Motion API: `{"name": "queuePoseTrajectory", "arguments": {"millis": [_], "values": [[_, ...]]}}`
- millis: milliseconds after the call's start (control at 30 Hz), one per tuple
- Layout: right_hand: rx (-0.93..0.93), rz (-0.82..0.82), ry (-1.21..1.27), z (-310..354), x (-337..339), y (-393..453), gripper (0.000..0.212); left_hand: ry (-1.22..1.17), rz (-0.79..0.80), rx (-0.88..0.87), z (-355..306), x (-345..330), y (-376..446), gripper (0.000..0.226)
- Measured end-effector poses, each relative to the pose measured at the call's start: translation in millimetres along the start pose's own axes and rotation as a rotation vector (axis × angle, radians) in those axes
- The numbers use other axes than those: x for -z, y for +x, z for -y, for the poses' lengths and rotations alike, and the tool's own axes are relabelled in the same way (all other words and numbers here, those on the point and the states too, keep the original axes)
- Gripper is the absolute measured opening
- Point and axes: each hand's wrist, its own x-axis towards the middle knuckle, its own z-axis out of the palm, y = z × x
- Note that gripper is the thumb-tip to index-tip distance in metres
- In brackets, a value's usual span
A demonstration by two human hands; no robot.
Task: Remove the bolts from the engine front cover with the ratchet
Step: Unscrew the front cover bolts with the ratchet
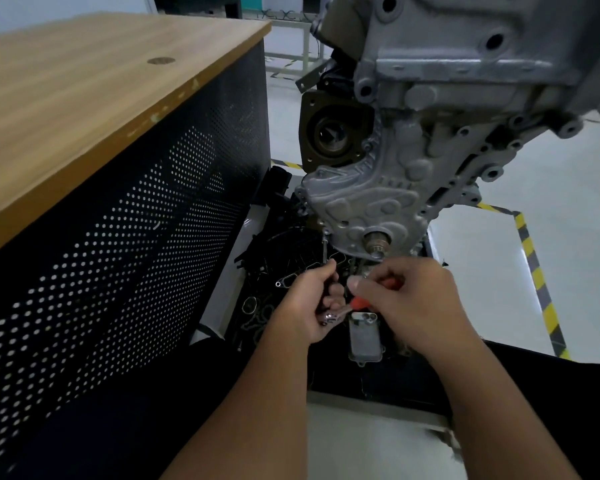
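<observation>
Ratchet [340,311]: right hand [409,299] grips orange handle to turn; left hand [309,303] clasps head (steadying extension) under front cover [368,199]

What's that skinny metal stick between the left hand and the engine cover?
In the head view, a thin extension bar runs from the left hand up to a bolt spot on the front cover lower-left edge.
</observation>
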Motion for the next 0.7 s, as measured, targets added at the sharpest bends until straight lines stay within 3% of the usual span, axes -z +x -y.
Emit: {"name": "queuePoseTrajectory", "arguments": {"millis": [133,267,367,567,700], "values": [[-0.220,-0.272,0.150,-25,-27,-1,0.027,-0.416,0.128,-0.040,8,3,-2,0.029],[-0.449,-0.386,0.680,-37,-54,-12,0.029,-0.525,0.228,-0.020,15,6,3,0.030],[-0.472,-0.479,0.924,-29,-68,-12,0.027,-0.494,0.282,0.010,12,13,5,0.028],[-0.360,-0.632,0.977,-23,-88,-14,0.007,-0.387,0.214,0.047,3,19,4,0.029],[-0.385,-0.662,1.019,-26,-97,-13,0.016,-0.283,0.150,0.040,-2,20,0,0.029]]}}
